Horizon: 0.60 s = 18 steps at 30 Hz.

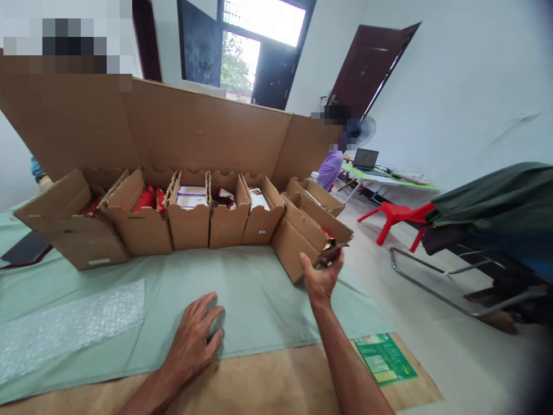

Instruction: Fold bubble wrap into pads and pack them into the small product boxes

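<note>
My right hand (320, 279) is at the near end of an open cardboard box (294, 242) on the right. Its thumb presses the box's side and its fingers curl around the end. Red and shiny packaging (329, 235) peeks out there; the fingertips are partly hidden. My left hand (196, 328) rests palm down on the pale green cloth (246, 294), fingers loosely spread and holding nothing. Beyond the hands stands a row of open cardboard boxes (188, 227). Red packets (147, 199) fill one, white-and-purple cartons (192, 197) another, and a white packet (259, 199) a third.
A tall cardboard panel (207, 132) stands behind the row. Bubble wrap (78, 323) and a dark flat object (26, 249) lie at left. A green printed sheet (384, 358) is at the near right. Beyond are a red stool (395, 216), a laptop (366, 159) and a person in purple (329, 168).
</note>
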Tool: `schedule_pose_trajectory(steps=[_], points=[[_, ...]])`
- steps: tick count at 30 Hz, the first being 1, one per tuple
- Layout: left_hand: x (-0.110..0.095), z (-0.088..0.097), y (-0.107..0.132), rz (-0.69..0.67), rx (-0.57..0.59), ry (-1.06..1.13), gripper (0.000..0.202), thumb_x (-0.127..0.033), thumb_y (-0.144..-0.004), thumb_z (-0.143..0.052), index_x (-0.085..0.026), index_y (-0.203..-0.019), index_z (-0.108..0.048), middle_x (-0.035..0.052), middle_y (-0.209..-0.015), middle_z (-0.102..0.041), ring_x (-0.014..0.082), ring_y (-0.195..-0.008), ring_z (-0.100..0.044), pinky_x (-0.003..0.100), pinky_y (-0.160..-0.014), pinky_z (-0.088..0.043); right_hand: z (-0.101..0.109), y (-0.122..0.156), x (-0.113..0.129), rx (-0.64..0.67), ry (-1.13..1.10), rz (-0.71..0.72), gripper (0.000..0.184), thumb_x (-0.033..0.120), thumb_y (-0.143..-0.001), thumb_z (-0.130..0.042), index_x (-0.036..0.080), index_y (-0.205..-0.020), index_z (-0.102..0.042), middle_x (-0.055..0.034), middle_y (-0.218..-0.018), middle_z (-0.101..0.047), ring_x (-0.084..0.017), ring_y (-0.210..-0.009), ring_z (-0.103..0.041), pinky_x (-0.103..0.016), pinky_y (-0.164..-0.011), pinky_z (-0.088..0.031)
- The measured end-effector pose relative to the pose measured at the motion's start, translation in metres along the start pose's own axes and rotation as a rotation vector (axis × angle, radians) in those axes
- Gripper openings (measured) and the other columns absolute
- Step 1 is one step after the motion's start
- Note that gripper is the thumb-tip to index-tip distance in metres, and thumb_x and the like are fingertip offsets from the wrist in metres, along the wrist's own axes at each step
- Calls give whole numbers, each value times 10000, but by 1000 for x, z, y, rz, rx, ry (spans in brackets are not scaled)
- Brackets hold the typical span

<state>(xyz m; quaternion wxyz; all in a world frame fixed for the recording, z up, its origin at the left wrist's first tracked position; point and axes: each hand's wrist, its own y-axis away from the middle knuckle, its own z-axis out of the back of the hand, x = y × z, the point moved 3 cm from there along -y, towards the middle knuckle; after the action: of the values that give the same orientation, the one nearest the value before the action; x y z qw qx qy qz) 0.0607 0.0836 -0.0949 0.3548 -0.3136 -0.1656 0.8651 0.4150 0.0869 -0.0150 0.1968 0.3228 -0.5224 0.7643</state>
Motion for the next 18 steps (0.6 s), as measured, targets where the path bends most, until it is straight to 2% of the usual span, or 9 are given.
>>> schedule_pose_trajectory(steps=[2,4,8,10,12,18], points=[[0,0,0,4,1,1,333,-202,-863,-562,-215,-1167,-700,156,-1430,-597,347,-1295,-580,562,-1034,-531,-5,2,-1,47,46,1,1125,633,-691,-767,103,-1548,-266,-257,-1506,-417,-390,-1409,-423,-571,-1168,-351],[0,0,1,5,-3,1,334,-200,-864,-558,-210,-1168,-695,161,-1427,-598,343,-1289,-584,558,-1027,-538,2,12,-3,109,145,13,1075,656,-702,-747,83,-1519,-347,-273,-1505,-427,-421,-1432,-375,-609,-1177,-310],[-1,0,2,-17,-15,-13,338,-188,-848,-559,-225,-1158,-690,151,-1424,-601,331,-1281,-591,541,-1019,-548,24,42,1,270,287,141,677,555,-887,-588,158,-1430,-501,-216,-1425,-531,-367,-1348,-482,-591,-1099,-407],[-2,0,2,-23,-17,-24,330,-193,-845,-564,-230,-1146,-692,149,-1413,-609,336,-1278,-593,547,-1015,-550,24,49,8,341,300,205,593,477,-910,-568,192,-1427,-511,-191,-1437,-543,-347,-1349,-496,-569,-1075,-436],[-1,1,1,-17,-22,-28,321,-200,-850,-567,-232,-1144,-691,149,-1409,-611,338,-1276,-594,551,-1014,-549,11,44,14,395,331,212,614,421,-898,-572,197,-1461,-479,-189,-1495,-514,-346,-1390,-471,-559,-1068,-443],[-1,2,0,-32,-9,1,316,-192,-858,-570,-226,-1149,-688,154,-1417,-606,339,-1271,-599,546,-1005,-554,-44,5,13,473,355,173,688,338,-819,-593,125,-1461,-469,-235,-1545,-473,-380,-1393,-481,-575,-1054,-450]])
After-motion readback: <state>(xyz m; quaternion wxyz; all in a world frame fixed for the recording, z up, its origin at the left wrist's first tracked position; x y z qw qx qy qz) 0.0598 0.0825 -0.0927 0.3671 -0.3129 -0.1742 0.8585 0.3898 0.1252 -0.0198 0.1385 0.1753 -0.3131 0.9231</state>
